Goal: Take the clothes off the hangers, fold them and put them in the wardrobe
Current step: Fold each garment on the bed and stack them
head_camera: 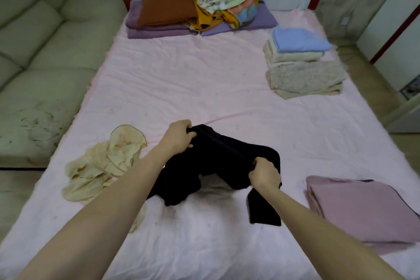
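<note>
Two hands hold a black garment [218, 161] above a pink bed [204, 88].
Left grip [179, 137] and right grip [264, 174] each clench its cloth.

Head view, looking down, bed [204, 79] close

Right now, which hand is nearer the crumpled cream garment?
Left. The left hand grips the black garment beside the cream garment; the right hand grips its far side.

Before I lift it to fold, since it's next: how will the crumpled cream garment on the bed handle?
Probably floppy: the cream garment lies in soft crumples on the bed. Likely light, its fabric looking thin. Its ruffled edge may trail.
</note>
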A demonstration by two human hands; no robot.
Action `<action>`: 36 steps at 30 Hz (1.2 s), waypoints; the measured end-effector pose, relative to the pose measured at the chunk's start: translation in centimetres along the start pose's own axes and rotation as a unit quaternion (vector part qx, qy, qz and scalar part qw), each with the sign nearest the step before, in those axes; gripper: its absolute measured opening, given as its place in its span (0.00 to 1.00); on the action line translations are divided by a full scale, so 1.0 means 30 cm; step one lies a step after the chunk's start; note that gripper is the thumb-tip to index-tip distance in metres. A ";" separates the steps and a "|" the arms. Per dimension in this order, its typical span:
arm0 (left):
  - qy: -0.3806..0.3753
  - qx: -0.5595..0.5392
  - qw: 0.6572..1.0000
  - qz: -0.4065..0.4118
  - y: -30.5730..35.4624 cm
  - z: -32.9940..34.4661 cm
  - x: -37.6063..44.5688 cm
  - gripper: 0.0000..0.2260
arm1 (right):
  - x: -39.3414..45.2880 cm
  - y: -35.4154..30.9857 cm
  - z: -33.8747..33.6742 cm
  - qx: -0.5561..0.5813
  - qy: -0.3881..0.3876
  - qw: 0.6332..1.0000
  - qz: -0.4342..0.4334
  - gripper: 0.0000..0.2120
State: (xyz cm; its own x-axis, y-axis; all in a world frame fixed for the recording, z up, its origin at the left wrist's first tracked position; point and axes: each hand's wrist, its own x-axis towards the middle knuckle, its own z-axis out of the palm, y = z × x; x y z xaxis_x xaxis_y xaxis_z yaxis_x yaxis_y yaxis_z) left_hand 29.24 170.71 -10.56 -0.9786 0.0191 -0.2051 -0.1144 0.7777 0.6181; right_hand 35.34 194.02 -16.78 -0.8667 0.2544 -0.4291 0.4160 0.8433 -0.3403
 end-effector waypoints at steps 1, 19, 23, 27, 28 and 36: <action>-0.011 0.027 1.000 -0.003 -0.017 -0.002 0.004 0.10 | 0.018 0.003 -0.021 0.041 0.011 0.999 0.023 0.05; -0.116 0.153 0.976 0.104 -0.135 -0.005 -0.031 0.07 | 0.027 0.050 -0.042 0.552 -0.020 0.790 0.267 0.06; -0.124 0.130 0.980 0.089 -0.184 -0.016 -0.029 0.09 | 0.008 0.100 -0.066 0.245 0.019 0.965 0.090 0.17; -0.136 0.110 0.976 0.131 -0.192 -0.014 -0.034 0.10 | -0.037 0.120 -0.087 0.153 0.022 0.985 -0.073 0.22; -0.140 0.104 0.976 0.132 -0.195 -0.015 -0.032 0.11 | -0.051 0.118 -0.084 0.189 0.003 0.978 -0.088 0.23; -0.166 0.081 0.975 0.126 -0.196 -0.014 -0.067 0.14 | -0.087 0.028 -0.114 -0.042 -0.115 0.947 -0.297 0.11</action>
State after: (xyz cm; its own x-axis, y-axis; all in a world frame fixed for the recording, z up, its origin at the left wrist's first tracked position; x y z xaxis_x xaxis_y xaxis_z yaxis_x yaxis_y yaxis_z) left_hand 31.82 165.82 -13.46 -0.8600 0.4037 -0.3122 0.1780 0.8106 0.5578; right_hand 37.01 195.67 -13.07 -0.8537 -0.3787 -0.3576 -0.1583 0.8427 -0.5146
